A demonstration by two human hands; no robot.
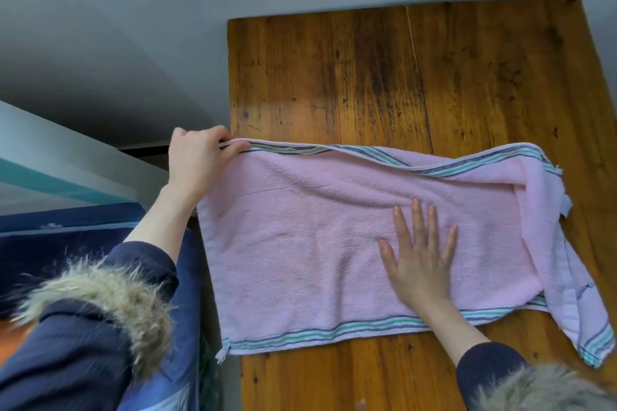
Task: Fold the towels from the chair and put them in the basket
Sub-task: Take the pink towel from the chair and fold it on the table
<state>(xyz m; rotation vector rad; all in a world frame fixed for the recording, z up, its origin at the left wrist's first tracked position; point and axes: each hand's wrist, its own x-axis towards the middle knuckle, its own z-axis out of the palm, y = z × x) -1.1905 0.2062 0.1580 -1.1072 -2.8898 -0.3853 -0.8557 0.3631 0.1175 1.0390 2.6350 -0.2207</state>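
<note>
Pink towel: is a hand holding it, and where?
The left hand pinches the pink towel at its far left corner; the right hand only presses flat on it.

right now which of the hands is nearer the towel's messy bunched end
Right. The right hand presses flat on the pink striped terry towel, a short way from its bunched right end. The left hand pinches the far left corner, at the opposite end.

Table [434,77] cut off at right and bottom edges; towel's [300,243] underlayer hidden.
</note>
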